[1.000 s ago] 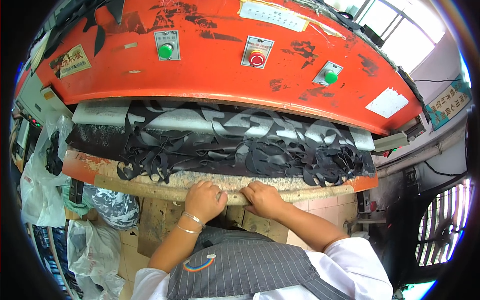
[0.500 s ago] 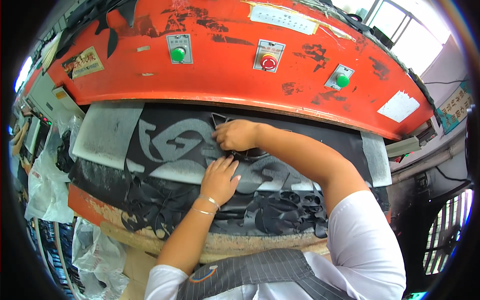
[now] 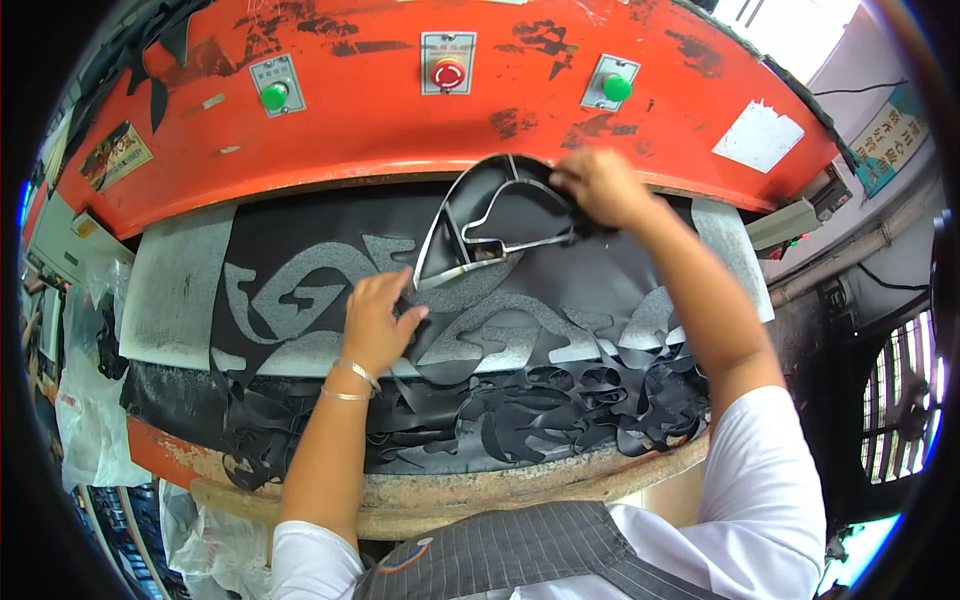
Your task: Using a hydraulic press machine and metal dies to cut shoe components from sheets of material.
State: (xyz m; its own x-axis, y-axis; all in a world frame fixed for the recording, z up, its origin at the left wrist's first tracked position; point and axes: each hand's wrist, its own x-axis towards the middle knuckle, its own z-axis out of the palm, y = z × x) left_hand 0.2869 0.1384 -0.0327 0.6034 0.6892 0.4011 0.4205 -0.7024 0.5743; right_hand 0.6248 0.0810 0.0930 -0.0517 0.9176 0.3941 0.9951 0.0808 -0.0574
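Note:
My right hand [image 3: 604, 190], smeared by motion, grips the right end of a metal cutting die [image 3: 462, 268]. The die is a curved, open outline of thin steel with cross struts, and stands tilted over a black sheet [image 3: 320, 215]. Close by the die's lower left tip is my left hand [image 3: 376, 322], its fingers stretched and thumb apart, holding nothing. I cannot tell if its fingertips touch the die. Curved shapes are cut out of the sheet, and a grey-white board [image 3: 178, 285] shows through the holes and at both ends.
Beyond the board rises a red press beam [image 3: 350, 130] with two green buttons [image 3: 274, 96] and a red emergency knob [image 3: 448, 73]. Black scraps [image 3: 540, 410] hang in a tangle along the near edge, above a worn ledge [image 3: 430, 495]. Plastic bags [image 3: 95, 420] hang at left.
My right hand has lifted the die off the sheet and swung it up and to the right. A cut-out shows where it was. My left hand has shifted left; the whole view has shifted too.

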